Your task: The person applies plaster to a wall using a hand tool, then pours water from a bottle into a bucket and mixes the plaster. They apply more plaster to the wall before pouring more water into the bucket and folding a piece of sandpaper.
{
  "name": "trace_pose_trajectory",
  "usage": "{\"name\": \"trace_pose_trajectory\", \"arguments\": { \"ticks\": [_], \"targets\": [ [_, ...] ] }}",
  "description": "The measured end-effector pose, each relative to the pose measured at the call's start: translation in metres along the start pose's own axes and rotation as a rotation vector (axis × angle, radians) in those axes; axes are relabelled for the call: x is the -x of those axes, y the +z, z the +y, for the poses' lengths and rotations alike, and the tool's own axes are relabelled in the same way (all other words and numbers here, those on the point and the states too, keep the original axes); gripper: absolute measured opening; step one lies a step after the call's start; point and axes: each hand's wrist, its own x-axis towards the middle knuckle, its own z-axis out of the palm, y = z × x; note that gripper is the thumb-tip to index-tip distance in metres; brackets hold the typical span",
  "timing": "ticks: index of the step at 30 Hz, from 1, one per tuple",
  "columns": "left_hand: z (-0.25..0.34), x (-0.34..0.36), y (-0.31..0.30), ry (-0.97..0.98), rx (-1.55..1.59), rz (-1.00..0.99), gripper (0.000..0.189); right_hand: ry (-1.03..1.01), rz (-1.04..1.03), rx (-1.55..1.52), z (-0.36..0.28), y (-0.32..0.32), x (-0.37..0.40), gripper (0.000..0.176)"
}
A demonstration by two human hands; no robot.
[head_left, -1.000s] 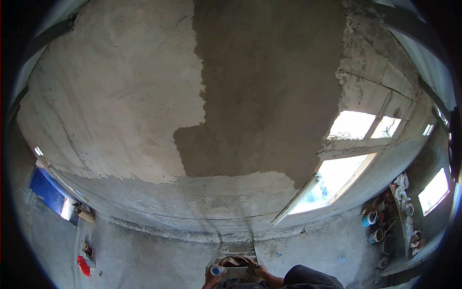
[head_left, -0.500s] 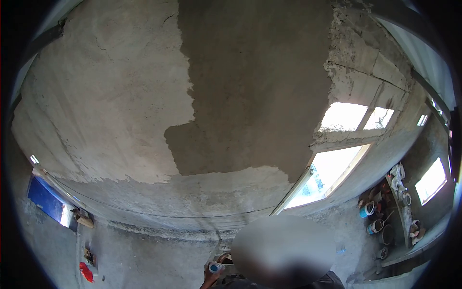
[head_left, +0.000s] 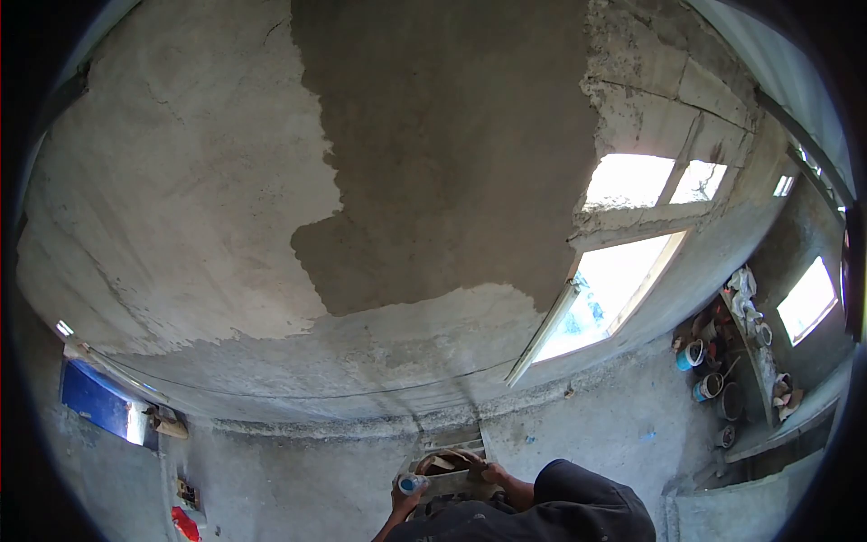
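At the bottom of the view my left hand (head_left: 405, 499) is wrapped round a small clear bottle with a blue end (head_left: 412, 484). My right hand (head_left: 494, 473) rests at the right side of a round brown rim (head_left: 450, 459), with fingers closed at its edge. What lies inside the rim is too dim to make out. A dark sleeve (head_left: 578, 492) covers the upper part of my right arm. Beyond stands a wall with a darker damp-looking plaster patch (head_left: 442, 163).
A bright window opening (head_left: 614, 294) is at the right of the wall. Several buckets (head_left: 708, 387) stand near a cluttered ledge (head_left: 766, 375) at the far right. A blue panel (head_left: 95, 397) and a red object (head_left: 184, 524) are at the left.
The view has shifted, and the wall patch sits further left and higher. My right hand and the round rim now show clearly, where a blurred shape was before. The bottle remains in my left hand.
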Motion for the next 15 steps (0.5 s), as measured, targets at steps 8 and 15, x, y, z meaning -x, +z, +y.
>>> {"name": "trace_pose_trajectory", "arguments": {
  "ticks": [8,15],
  "targets": [
    [0.006,0.002,-0.002,-0.002,0.005,0.007,0.051,0.059,-0.026,0.091,-0.012,-0.009,0.006,0.035],
    [0.016,0.002,-0.007,0.055,0.006,-0.01,0.046,-0.055,-0.005,0.281,-0.008,-0.018,-0.002,0.039]
  ]
}}
